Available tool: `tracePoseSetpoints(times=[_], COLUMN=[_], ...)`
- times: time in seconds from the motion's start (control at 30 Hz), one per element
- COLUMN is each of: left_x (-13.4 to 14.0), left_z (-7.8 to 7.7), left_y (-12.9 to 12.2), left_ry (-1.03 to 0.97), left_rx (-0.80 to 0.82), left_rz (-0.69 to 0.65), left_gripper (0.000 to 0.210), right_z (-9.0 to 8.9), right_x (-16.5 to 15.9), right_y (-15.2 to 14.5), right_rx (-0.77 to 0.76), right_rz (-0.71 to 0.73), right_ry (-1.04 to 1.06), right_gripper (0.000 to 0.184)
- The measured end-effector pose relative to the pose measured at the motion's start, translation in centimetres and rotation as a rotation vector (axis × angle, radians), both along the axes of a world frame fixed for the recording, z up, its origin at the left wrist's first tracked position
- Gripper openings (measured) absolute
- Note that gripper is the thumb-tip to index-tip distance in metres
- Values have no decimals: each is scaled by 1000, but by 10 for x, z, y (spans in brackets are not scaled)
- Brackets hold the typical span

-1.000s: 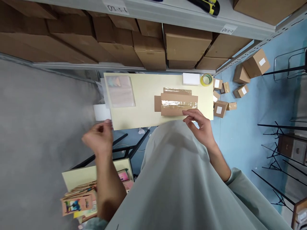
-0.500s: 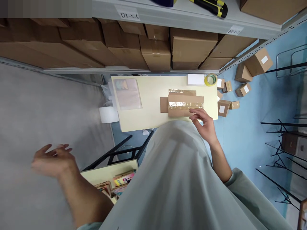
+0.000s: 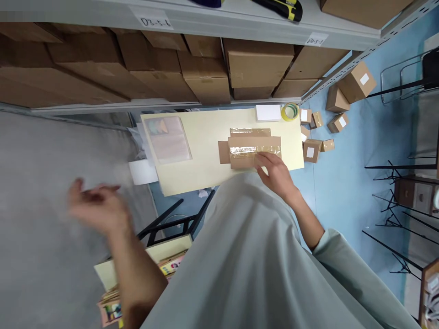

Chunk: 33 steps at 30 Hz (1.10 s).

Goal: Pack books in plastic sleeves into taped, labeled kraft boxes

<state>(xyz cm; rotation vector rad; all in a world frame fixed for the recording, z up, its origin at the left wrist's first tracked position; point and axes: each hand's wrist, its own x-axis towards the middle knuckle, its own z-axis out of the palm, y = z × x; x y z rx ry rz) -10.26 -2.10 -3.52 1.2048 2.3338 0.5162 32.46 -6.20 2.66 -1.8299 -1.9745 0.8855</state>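
My right hand (image 3: 276, 176) rests its fingertips on the near side of a flattened cardboard carton (image 3: 245, 160), which has shiny clear tape along it and a flap sticking out to the left. Its fingers are stretched and hold nothing. Off to the left, well away from the table, my left hand (image 3: 98, 205) is in the air over the grey floor, somewhat blurred, with loosely curled fingers apart and nothing visible in them. The carton lies on a cream table (image 3: 206, 157). Behind it are a roll of yellowish tape (image 3: 290, 112) and a white box (image 3: 268, 113).
A clear plastic sleeve (image 3: 167, 139) lies on the table's left part, with a white roll (image 3: 143, 172) beside that edge. Shelving with brown cartons (image 3: 262, 64) spans the back. Small boxes (image 3: 312, 151) sit on the right. A bin of booklets (image 3: 171, 266) stands lower left.
My right hand has moved left along the carton and now reaches further onto it. The left hand has risen and swung inward to the right. The whole view has shifted slightly.
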Motion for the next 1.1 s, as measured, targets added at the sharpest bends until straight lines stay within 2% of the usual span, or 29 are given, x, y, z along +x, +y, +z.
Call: tracePoseSetpoints(times=[0.03,0.07,0.13,0.17,0.23,0.3,0.43,0.6,0.8,0.9,0.97,1.03,1.1], left_x=[37,76,155,190,242,268,274,268,260,262,267,274,283], left_z=[-7,-12,-22,-25,-32,-39,-49,-49,-45,-40,-33,-21,-5], left_y=[0,-1,-5,-7,-11,-13,-11,-12,-16,-16,-16,-15,-13], left_ry=[-6,-25,-159,-206,-245,-221,-147,-69,-44,-142,-287,-470,-638], left_rx=[32,68,39,15,-15,-35,-66,-90,-156,-187,-189,-182,-180], left_rz=[-62,-236,-709,-882,-1067,-1127,-1148,-1138,-1007,-908,-786,-655,-559], left_gripper=[80,82,80,78,76,80,88,89,100,106,102,89,82], right_z=[-10,-20,-39,-47,-59,-69,-83,-91,-101,-107,-106,-96,-76], right_x=[-1,-3,-5,-6,-4,2,18,38,88,112,119,119,111], right_y=[4,7,14,16,19,20,20,16,0,-8,-11,-13,-14], right_rx=[-34,-76,-155,-182,-208,-206,-164,-144,-147,-141,-121,-75,-21], right_rz=[48,100,188,226,282,320,348,343,221,185,145,94,60], right_ry=[-42,-93,-220,-275,-348,-370,-353,-291,-276,-231,-173,-100,-24], right_gripper=[48,51,58,61,66,68,65,62,65,66,67,70,73])
